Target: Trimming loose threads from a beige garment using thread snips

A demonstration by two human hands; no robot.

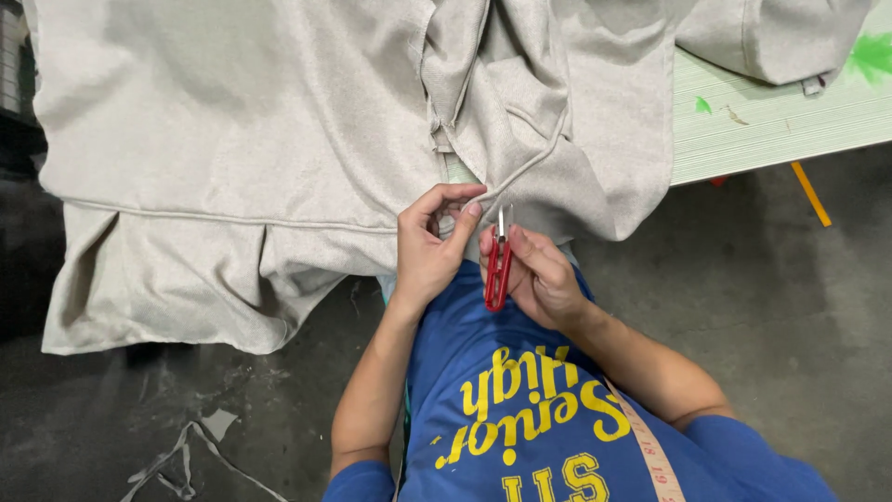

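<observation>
Blue shirt [520, 409] with yellow lettering sits closest, one tape measure [650, 451] draped over its shoulder. One grey hoodie [242, 139], the largest thing, hangs off the pale bench [771, 121] edge; a second grey piece [771, 37] lies on the bench's far corner. Dark floor [790, 307] below holds one fabric scrap [190, 455]. Left hand [429, 246] is closed, pinching the hoodie's hem between thumb and forefinger. Right hand [539, 274] grips one pair of red snips [498, 270], blades pointing up at the hem, just beside the left fingertips.
</observation>
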